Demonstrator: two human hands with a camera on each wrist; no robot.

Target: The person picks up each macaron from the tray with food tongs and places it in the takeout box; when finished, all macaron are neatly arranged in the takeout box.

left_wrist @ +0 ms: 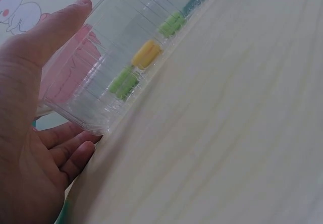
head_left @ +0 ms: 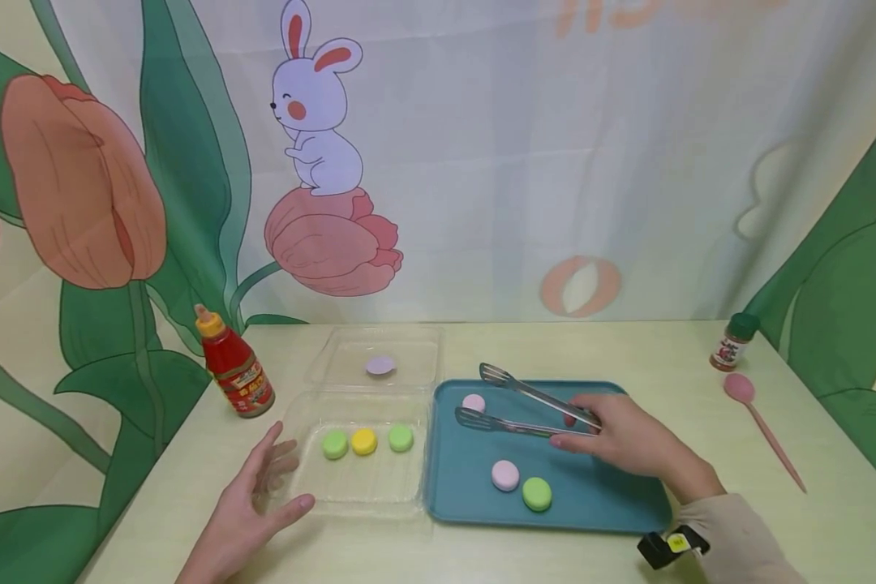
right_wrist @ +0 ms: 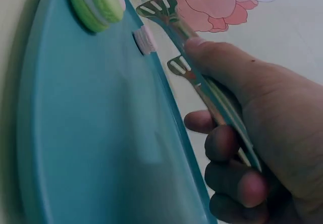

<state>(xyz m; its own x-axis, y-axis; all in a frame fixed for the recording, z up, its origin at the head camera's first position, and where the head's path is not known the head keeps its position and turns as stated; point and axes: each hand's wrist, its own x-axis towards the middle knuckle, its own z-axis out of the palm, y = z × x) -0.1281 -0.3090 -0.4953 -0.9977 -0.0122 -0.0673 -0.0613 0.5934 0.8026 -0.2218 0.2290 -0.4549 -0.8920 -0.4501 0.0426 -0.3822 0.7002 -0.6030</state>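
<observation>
My right hand [head_left: 631,442] grips metal tongs [head_left: 536,394] above the blue tray [head_left: 463,499]. The tongs' slotted tips stand apart, near a pink macaron [head_left: 473,401] at the tray's far left corner. Another pink macaron [head_left: 505,476] and a green macaron [head_left: 537,494] lie nearer the front. To the left, a clear plastic box [head_left: 358,487] with its lid folded back holds a green macaron [head_left: 335,444], a yellow one [head_left: 363,441] and another green one [head_left: 401,438]. At the box's left side is my left hand [head_left: 244,503], thumb spread from loosely bent fingers, the fingers by the lower corner.
A red sauce bottle [head_left: 237,369] stands at the back left, close behind the box. On the right are a green-capped seasoning jar [head_left: 734,342] and a pink spoon [head_left: 765,430]. A printed curtain [head_left: 467,178] hangs behind the table.
</observation>
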